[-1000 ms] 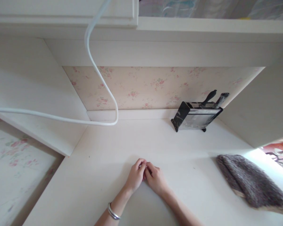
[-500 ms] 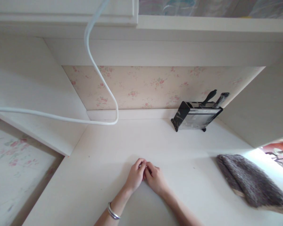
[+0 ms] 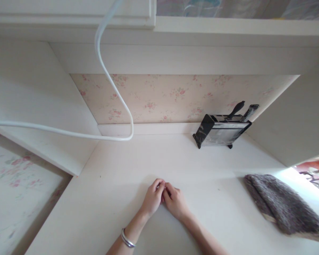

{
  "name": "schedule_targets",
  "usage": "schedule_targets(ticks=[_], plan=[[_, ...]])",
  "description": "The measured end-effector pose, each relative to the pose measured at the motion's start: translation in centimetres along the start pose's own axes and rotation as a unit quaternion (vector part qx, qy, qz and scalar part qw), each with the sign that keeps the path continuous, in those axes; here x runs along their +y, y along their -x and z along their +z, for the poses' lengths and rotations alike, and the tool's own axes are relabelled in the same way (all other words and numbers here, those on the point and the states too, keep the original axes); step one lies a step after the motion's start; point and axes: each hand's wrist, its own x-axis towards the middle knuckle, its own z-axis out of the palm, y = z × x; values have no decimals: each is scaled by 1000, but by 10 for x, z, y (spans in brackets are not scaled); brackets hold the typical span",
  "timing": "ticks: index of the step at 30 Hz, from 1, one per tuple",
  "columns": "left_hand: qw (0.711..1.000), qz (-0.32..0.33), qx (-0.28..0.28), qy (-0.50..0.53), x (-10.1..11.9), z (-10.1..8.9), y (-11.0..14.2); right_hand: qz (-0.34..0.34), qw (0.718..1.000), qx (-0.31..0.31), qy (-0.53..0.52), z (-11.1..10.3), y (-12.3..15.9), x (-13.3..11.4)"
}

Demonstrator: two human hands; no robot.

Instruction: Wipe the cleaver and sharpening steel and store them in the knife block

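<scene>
My left hand (image 3: 152,197) and my right hand (image 3: 175,202) rest together at the front middle of the white countertop (image 3: 138,159). Their fingers are curled in and the fingertips of both meet. Anything held between them is hidden from this angle. A silver bangle (image 3: 127,238) circles my left wrist.
A black and clear knife block (image 3: 223,132) with two handles sticking up stands at the back right, against the floral wall (image 3: 154,99). Folded grey-brown fluffy cloth (image 3: 284,205) lies on the right. A white cable (image 3: 119,95) hangs across the upper left, below the cabinet (image 3: 69,12).
</scene>
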Motion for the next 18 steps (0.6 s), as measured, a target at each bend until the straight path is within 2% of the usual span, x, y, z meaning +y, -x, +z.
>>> schedule_targets(ticks=[18], plan=[[1000, 3, 13, 1, -1, 0, 3, -3, 1000, -19, 6, -2, -1, 0]])
